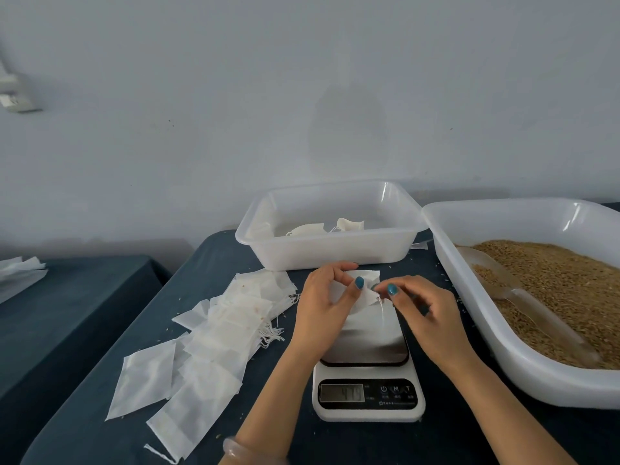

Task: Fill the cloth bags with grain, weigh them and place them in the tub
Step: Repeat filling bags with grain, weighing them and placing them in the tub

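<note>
Blue tablecloth (221,263) bears scale (369,402) marked M, T; hands (322,303) (426,317) pinch cloth bag (367,285).

Table (214,260): bags (214,333), scale (367,397), tub (322,253), grain tub (503,364)

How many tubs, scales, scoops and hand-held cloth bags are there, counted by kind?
Tubs: 2, far tub and grain tub
Scale: 1
Scoop: 1
Cloth bag: 1, pinched by left hand and right hand
Total: 5
</note>
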`<state>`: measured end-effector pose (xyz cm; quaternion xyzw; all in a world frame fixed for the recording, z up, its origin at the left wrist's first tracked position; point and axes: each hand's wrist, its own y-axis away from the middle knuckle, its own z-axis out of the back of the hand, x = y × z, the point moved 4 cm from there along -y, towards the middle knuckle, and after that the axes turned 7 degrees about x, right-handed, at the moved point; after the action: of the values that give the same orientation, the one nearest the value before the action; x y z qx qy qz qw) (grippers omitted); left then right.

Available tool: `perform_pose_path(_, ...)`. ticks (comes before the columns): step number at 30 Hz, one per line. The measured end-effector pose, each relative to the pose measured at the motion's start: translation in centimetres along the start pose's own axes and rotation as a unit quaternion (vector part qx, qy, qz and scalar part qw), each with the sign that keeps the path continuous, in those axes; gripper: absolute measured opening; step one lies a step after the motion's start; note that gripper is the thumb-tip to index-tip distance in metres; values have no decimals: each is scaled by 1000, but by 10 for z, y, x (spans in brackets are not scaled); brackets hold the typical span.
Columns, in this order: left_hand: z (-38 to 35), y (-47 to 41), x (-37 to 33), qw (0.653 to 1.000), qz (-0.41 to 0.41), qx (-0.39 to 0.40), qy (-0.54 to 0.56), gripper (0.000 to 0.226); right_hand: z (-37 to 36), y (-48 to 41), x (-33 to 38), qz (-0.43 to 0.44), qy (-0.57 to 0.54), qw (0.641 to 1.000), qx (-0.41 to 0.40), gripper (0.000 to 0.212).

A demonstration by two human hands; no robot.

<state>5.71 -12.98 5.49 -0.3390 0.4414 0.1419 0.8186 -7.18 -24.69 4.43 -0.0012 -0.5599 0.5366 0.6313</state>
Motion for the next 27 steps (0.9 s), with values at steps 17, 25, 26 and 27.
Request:
perform_pose_path(17, -12, 10, -10, 983, 3, 147, -106, 69, 1, 0, 5, 29, 95, 995, -34, 23)
perform_pose_path(25, -14, 6, -4, 972, -38, 62, -221, 52, -7, 1, 22, 150, 169, 973, -56, 26)
perform_pose_path(26, -13, 5, -3, 974, -40, 58, -214, 44, -8, 2, 24, 158, 172, 971, -55, 27)
perform_pose_path(27, -12, 4, -2, 975, -42, 58, -212, 39, -9, 2, 25, 163, 174, 970, -54, 27)
